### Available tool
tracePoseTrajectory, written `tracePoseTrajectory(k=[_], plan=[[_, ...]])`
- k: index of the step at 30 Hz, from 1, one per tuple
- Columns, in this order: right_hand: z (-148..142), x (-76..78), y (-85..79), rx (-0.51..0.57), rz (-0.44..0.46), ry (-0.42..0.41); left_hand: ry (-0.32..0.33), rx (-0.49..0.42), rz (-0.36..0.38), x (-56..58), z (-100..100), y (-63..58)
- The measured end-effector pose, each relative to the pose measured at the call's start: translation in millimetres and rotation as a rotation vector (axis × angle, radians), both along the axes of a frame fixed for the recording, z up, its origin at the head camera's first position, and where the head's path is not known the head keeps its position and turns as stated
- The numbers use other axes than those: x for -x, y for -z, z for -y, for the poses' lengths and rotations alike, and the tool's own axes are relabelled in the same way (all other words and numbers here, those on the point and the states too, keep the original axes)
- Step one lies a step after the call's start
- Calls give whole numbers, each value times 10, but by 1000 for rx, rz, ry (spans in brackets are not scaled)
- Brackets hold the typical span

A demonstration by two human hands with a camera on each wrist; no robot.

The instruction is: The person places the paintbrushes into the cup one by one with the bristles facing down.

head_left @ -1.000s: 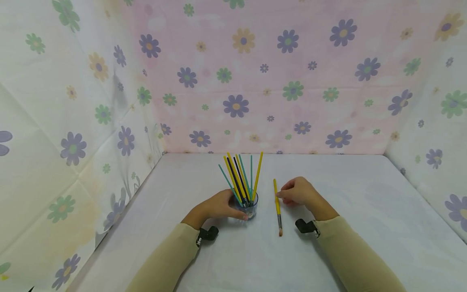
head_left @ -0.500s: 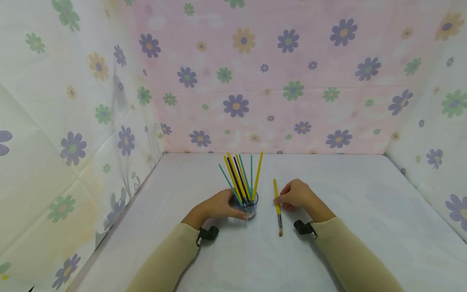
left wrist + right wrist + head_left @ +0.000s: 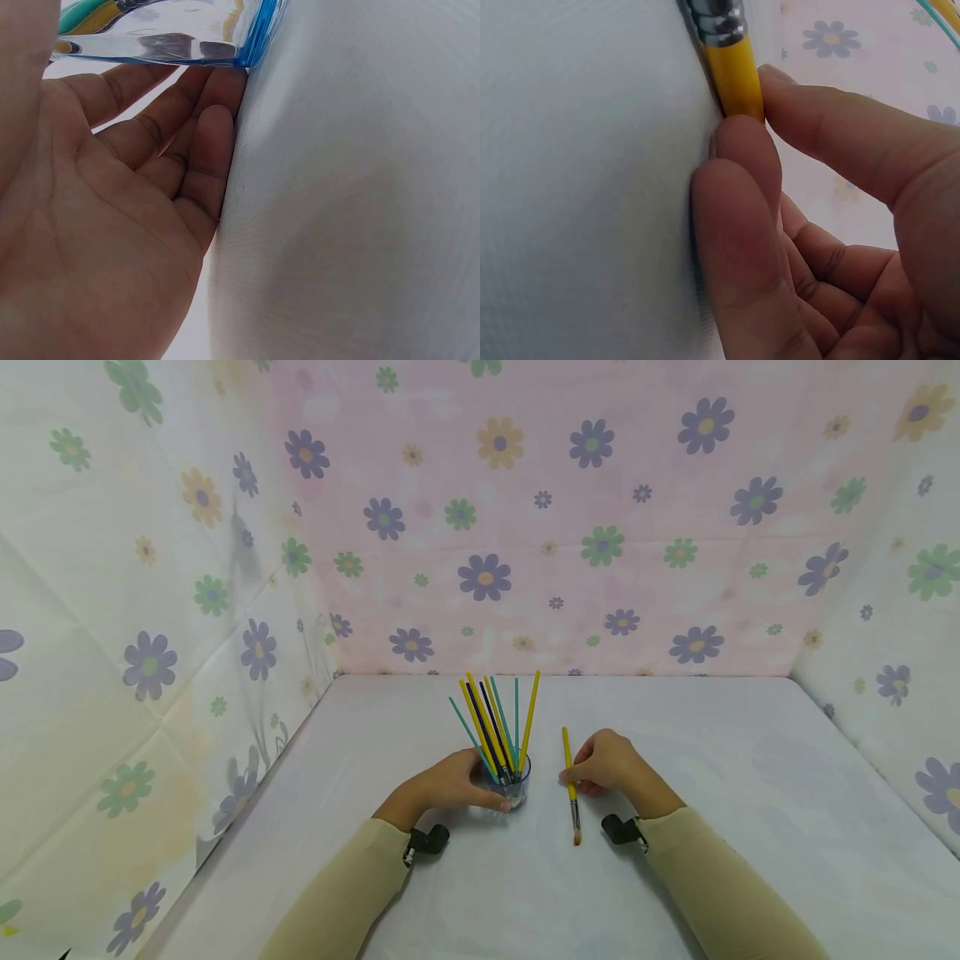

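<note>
A clear cup [image 3: 517,791] with a bluish base stands left of the table's middle, filled with several yellow, teal and dark-handled brushes [image 3: 491,722]. My left hand [image 3: 447,783] holds the cup from its left side, thumb across the front. In the left wrist view the cup's wall [image 3: 172,37] shows above curled fingers, its base on the table. Right of the cup lies a yellow paintbrush [image 3: 575,814], bristles toward me. My right hand [image 3: 611,764] pinches its handle between thumb and fingers. The right wrist view shows the handle [image 3: 735,75] just below the metal ferrule, close along the cloth.
A white cloth covers the table [image 3: 465,893]. Flower-printed fabric walls rise at the back [image 3: 525,610], left [image 3: 172,710] and right [image 3: 892,610]. Small black cameras [image 3: 429,841] sit at both wrists.
My right hand has slid a little toward me and left along the paintbrush, its thumb now across the handle. The brush, the cup and my left hand stay in place.
</note>
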State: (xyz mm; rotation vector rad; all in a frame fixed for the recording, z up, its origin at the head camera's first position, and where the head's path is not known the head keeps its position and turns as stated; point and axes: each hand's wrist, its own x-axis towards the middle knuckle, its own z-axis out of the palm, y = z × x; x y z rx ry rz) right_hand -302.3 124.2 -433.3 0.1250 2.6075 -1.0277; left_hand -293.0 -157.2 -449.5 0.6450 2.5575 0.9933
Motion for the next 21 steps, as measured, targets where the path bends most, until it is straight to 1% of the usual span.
tracePoseTrajectory(k=[11,21], plan=[[5,8,13,17,17,30,5,-10,-6,-3,-1,-2],[-4,31,15,40,51,59,4,-16,2,13,10,23]])
